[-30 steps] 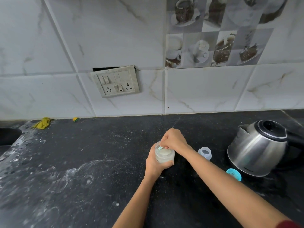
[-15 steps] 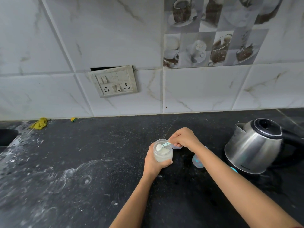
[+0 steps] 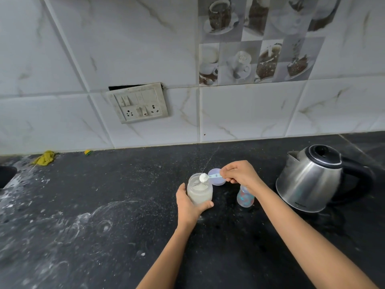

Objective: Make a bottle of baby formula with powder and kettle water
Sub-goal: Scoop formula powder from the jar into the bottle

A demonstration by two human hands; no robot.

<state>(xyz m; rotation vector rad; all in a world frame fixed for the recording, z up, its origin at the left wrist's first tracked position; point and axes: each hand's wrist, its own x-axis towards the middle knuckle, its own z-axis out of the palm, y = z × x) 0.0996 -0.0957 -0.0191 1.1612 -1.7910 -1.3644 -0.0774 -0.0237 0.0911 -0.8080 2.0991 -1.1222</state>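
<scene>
Gripping the powder jar (image 3: 199, 192) upright, your left hand (image 3: 188, 203) wraps its side; your right hand (image 3: 239, 173) pinches the scoop (image 3: 209, 177). Its handle runs sideways, heaped bowl pointing left over the jar's mouth.

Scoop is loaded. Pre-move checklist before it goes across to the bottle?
1. Scoop loaded: ok, heaped with white powder and held over the jar mouth.
2. Right hand grip on the scoop handle: ok, pinched at the far end.
3. Jar steadied: ok, left hand wraps its side on the counter.
4. Bottle upright: ok, standing right of the jar.
5. Bottle mouth open: cannot tell, the right wrist covers its top.
6. Path clear: ok, only the jar lid lies behind the scoop; kettle is farther right.
</scene>
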